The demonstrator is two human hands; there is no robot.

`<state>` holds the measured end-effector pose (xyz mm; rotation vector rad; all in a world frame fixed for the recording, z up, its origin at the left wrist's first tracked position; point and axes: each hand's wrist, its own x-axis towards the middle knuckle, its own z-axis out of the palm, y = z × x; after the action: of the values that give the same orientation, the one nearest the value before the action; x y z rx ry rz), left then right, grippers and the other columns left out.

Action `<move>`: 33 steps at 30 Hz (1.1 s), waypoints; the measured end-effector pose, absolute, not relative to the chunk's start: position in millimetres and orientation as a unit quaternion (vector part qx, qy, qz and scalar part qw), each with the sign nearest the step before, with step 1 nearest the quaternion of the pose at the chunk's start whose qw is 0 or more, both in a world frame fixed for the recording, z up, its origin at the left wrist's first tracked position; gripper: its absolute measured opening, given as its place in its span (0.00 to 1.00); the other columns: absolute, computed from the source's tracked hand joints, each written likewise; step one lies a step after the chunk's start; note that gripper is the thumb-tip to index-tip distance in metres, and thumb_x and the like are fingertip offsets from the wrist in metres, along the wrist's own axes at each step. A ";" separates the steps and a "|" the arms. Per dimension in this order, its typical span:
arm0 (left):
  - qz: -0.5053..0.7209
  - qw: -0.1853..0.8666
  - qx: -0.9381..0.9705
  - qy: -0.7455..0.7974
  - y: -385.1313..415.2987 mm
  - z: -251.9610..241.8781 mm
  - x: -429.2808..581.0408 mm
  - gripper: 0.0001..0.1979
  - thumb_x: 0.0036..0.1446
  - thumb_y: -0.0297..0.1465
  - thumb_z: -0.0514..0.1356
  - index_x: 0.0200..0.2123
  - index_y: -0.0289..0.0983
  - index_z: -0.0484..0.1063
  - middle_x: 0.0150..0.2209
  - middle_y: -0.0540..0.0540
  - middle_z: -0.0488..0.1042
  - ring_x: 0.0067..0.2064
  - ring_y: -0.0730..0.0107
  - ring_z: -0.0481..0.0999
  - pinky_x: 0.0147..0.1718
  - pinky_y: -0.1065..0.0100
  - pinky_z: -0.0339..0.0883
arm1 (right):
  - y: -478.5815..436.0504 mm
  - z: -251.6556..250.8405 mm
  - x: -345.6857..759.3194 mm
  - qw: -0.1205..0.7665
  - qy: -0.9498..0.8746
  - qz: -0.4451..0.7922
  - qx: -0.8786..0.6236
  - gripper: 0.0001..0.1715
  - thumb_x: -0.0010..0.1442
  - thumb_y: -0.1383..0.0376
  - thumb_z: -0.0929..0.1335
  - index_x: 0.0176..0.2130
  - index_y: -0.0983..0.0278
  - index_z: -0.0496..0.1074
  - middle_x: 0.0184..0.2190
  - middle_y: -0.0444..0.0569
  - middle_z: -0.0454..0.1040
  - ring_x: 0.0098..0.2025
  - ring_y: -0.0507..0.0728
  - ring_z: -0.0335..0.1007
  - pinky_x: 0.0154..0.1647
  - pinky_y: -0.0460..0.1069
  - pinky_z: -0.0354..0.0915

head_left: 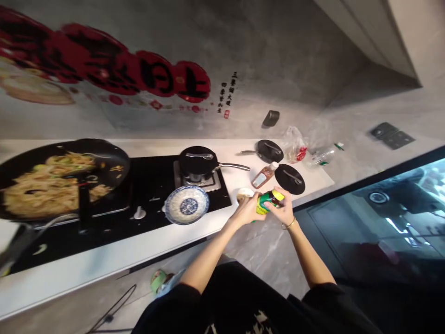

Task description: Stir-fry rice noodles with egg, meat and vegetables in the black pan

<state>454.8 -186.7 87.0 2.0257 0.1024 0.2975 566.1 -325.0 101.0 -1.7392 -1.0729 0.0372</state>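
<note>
Between my two hands is a dark jar (270, 200) with a green and yellow label and a yellow lid, held in front of the counter's edge. My left hand (247, 208) wraps round its labelled body. At the lid end, my right hand (284, 211) has its fingers closed on the jar and its yellow lid. A small white bowl (244, 192) stands on the counter just behind my left hand, partly covered by it. Beyond the jar, a bottle of reddish-brown sauce (264, 175) with a pale cap is on the counter.
A large wok (118, 160) of noodles sits on the black hob (153, 185) at left. A lidded black saucepan (198, 162) and a blue-and-white plate (187, 205) are further right. Black lids (290, 180), a plastic bag (295, 144) and a clear bottle (322, 157) occupy the counter's right end.
</note>
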 end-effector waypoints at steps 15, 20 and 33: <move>0.170 0.504 0.777 0.337 -194.1 8.5 673.8 0.50 0.36 0.35 0.69 0.61 0.32 0.48 0.61 0.30 0.57 0.61 0.48 0.58 0.56 0.56 0.54 | -353.0 -53.4 767.0 0.378 -0.312 -0.041 -0.870 0.38 0.52 0.50 0.65 0.53 0.70 0.55 0.49 0.64 0.66 0.50 0.62 0.65 0.51 0.58 0.61; 0.196 0.513 0.767 0.331 -196.3 -8.1 692.3 0.45 0.35 0.32 0.69 0.56 0.31 0.53 0.55 0.33 0.63 0.57 0.53 0.63 0.54 0.59 0.56 | -331.4 5.4 780.0 0.248 -0.370 -0.146 -0.884 0.39 0.56 0.45 0.60 0.55 0.70 0.57 0.53 0.67 0.63 0.56 0.67 0.57 0.54 0.62 0.55; 0.421 0.485 0.721 0.262 -211.3 36.6 664.9 0.44 0.27 0.40 0.72 0.49 0.34 0.60 0.50 0.36 0.65 0.53 0.50 0.66 0.51 0.54 0.61 | -255.3 186.7 753.5 -0.070 -0.495 -0.113 -0.859 0.28 0.62 0.50 0.53 0.44 0.63 0.69 0.31 0.56 0.77 0.36 0.63 0.75 0.32 0.51 0.62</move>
<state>664.9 -211.3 36.6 1.7552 0.6371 1.0247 753.5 -255.3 186.7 -2.8237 -1.6289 -0.3712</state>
